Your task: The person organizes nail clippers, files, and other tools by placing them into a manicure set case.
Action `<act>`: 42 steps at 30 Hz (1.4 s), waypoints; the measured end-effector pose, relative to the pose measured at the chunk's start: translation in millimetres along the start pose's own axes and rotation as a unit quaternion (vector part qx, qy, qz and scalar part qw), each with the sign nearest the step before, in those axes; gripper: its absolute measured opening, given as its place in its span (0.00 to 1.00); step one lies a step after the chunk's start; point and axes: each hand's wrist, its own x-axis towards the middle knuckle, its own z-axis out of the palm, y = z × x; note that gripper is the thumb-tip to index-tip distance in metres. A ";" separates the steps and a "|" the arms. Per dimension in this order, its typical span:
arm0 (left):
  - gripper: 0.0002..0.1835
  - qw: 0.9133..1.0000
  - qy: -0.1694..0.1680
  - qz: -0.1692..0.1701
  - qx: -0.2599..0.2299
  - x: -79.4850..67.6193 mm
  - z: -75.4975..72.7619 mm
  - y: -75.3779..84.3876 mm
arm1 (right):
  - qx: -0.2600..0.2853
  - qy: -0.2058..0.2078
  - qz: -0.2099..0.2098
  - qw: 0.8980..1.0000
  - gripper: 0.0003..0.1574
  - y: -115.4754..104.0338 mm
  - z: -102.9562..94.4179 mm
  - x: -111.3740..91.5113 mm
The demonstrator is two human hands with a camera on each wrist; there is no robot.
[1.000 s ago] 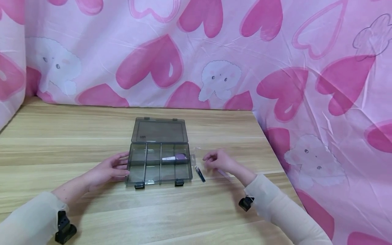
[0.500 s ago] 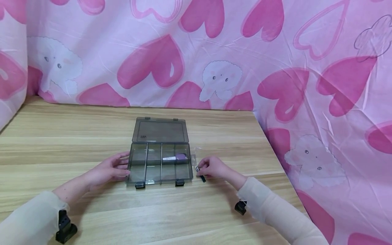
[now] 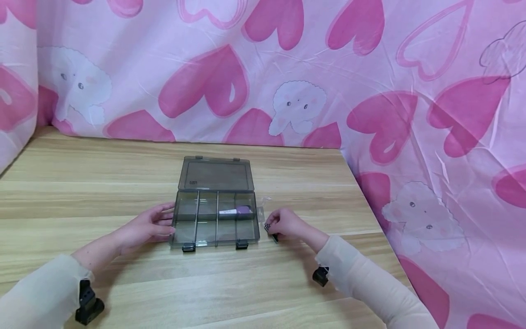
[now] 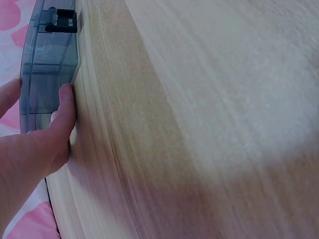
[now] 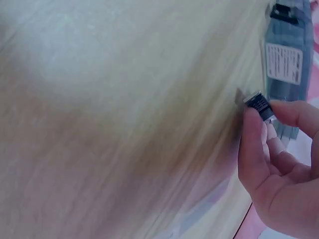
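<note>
A smoky clear compartment box (image 3: 206,230) lies on the table, its lid (image 3: 216,174) folded back. Along its left side rests my left hand (image 3: 141,230), fingers touching the wall; the left wrist view shows fingertips against the box. Just off the box's right side, my right hand (image 3: 287,224) pinches a small black and silver nail clipper (image 5: 260,106) between thumb and forefinger. The clipper's lower end shows below the fingers in the head view. Inside a back right compartment lies a white and purple item (image 3: 236,211), its kind unclear.
Clear plastic pieces (image 3: 261,214) lie beside the box's right wall. Two black latches (image 3: 242,245) stick out at its front. A printed white label (image 5: 284,63) shows on the box's side. A pink heart-patterned cloth (image 3: 296,59) hangs behind and beside the table.
My right hand has come left to the nail clipper lying by the box, taken hold of it and tilted it. The left hand has stayed at the box's side.
</note>
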 end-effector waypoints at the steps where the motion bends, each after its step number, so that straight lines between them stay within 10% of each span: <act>1: 0.45 1.000 -0.001 -0.001 -0.001 0.3 0.1 0.5 | 0.016 -0.005 0.007 1.000 0.12 1.2 -2.5 -0.3; 21: 0.45 1.000 -0.001 -0.004 0.006 0.0 -0.8 1.9 | 0.206 -0.085 0.010 0.975 0.20 -11.8 -32.1 -1.4; 42: 0.46 1.000 -0.003 0.002 0.004 0.1 -2.7 1.3 | 0.207 -0.134 0.014 0.969 0.17 -71.5 8.3 14.7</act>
